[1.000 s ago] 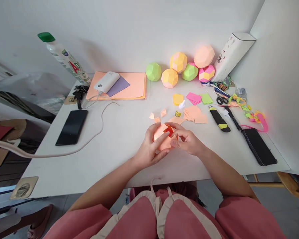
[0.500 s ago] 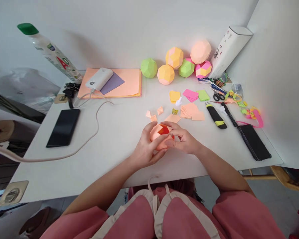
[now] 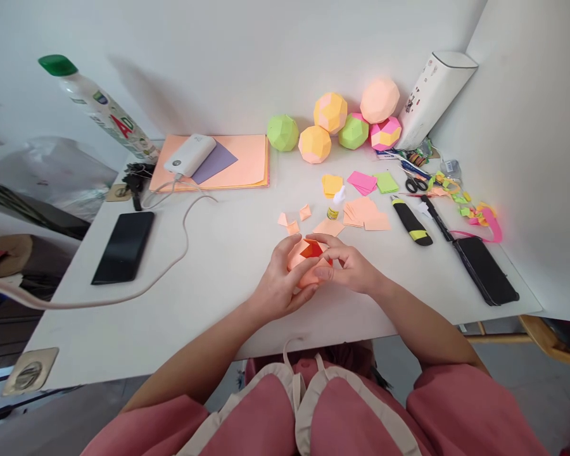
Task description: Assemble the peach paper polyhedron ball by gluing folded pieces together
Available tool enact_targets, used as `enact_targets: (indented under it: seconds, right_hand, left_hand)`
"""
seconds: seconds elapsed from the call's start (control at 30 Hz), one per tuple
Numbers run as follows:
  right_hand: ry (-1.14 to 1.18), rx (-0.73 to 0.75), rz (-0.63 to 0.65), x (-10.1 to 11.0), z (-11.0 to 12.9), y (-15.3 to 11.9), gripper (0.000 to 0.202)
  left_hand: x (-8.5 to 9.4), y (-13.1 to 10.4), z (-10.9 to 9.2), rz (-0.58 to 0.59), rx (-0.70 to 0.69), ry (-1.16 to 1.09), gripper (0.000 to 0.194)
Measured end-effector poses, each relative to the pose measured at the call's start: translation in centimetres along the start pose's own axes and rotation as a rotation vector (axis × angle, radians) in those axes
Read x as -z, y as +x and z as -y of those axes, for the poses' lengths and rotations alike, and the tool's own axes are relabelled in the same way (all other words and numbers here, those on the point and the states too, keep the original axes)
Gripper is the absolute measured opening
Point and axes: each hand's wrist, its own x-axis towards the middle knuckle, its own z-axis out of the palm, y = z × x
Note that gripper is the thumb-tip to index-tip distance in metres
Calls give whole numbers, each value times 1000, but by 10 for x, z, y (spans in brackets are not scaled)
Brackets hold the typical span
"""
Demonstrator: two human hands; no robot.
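A peach paper ball (image 3: 306,273) with an opening at its top, orange-red inside, is between my two hands near the table's front edge. My left hand (image 3: 280,278) wraps its left side, thumb below and fingers over the near face. The fingers of my right hand (image 3: 349,266) grip its right side and the rim of the opening. Just beyond the ball lie small folded peach pieces (image 3: 304,212), a small glue bottle (image 3: 333,212) with a white top, and peach paper squares (image 3: 361,212).
Finished paper balls (image 3: 315,144) stand along the wall. Yellow (image 3: 332,185), pink (image 3: 361,182) and green (image 3: 386,182) squares lie before them. A cutter (image 3: 411,220), scissors (image 3: 415,184) and black case (image 3: 485,271) are right; a phone (image 3: 123,247), cable and power bank (image 3: 190,155) are left.
The camera view has shifted slightly. Both hands keep their hold on the peach ball, with hardly any finger movement.
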Motion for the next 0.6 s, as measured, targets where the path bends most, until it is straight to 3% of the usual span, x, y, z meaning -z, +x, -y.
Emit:
enact_targets:
  seconds: [0.6]
  right_hand:
    - [122, -12, -43, -4, -9, 2, 22]
  left_hand:
    - [-4, 1, 4, -16, -96, 55, 78]
